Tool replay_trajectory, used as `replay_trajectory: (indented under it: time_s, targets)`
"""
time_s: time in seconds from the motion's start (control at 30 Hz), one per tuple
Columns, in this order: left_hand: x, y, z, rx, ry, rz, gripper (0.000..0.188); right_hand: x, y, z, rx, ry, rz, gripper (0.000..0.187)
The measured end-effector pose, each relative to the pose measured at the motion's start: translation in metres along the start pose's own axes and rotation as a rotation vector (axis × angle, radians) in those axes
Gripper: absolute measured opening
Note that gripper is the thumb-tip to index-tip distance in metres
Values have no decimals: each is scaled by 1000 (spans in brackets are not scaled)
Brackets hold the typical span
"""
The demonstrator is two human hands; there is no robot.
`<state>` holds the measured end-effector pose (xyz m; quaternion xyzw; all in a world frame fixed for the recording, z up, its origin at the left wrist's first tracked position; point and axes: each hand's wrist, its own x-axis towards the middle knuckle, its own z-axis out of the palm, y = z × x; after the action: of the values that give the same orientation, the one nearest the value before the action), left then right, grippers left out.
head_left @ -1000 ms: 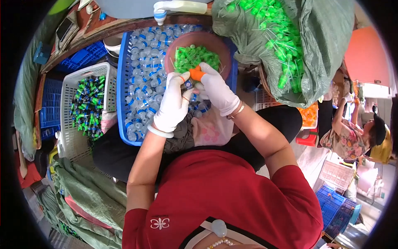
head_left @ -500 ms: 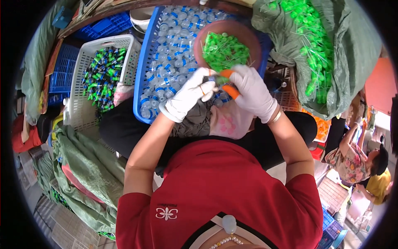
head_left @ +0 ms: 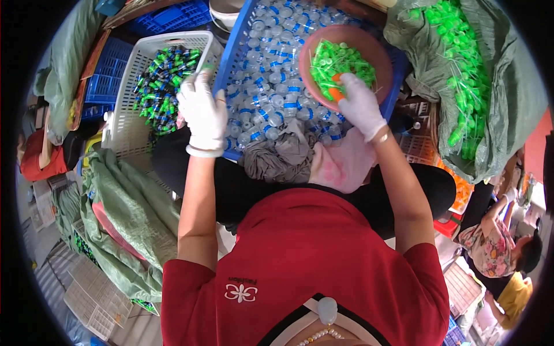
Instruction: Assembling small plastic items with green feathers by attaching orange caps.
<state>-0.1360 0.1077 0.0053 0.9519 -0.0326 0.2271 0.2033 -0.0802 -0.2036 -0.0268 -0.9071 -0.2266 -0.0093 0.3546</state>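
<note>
My left hand (head_left: 202,112), in a white glove, is over the right side of a white basket (head_left: 135,66). Its fingers stretch forward with the thumb apart, and a blurred greenish thing (head_left: 206,68) shows by the fingertips; I cannot tell if it touches them. Small dark-and-green bottles (head_left: 164,81) fill the basket. My right hand (head_left: 359,106), gloved in white with orange fingertip covers, reaches into a pink bowl (head_left: 385,69). Thumb and forefinger are apart over green caps with thin white stems (head_left: 340,60). The bowl rests on clear bottles with blue bands (head_left: 277,75).
A blue crate (head_left: 224,86) holds the clear bottles. Crumpled grey cloth (head_left: 280,155) and pink cloth (head_left: 346,161) lie at its near edge. More green caps (head_left: 459,75) lie in a green sack (head_left: 508,109) at right. Another person (head_left: 493,248) works at far right.
My hands have parted from in front of the bowl. The left has swung left to the white basket; the right has moved into the bowl of green caps. The whole view has shifted slightly.
</note>
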Motion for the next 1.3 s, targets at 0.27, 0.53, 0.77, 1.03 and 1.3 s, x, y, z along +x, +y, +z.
replay_trajectory:
  time_s: [0.27, 0.53, 0.77, 1.03, 1.3]
  targets:
    - [-16, -19, 99, 213, -280, 110, 34, 35, 31, 41, -400, -224, 132, 20]
    - [14, -8, 97, -438, -274, 172, 36, 35, 23, 11, -304, -79, 205, 30]
    - [100, 62, 80, -1385, -208, -163, 43, 42, -30, -53, 620, 250, 295, 32]
    - [118, 86, 98, -1544, -128, -154, 46, 69, -82, -90, 587, 543, -24, 48]
    - [116, 88, 104, -1586, -136, -208, 43, 69, -67, -80, 513, 488, 65, 46]
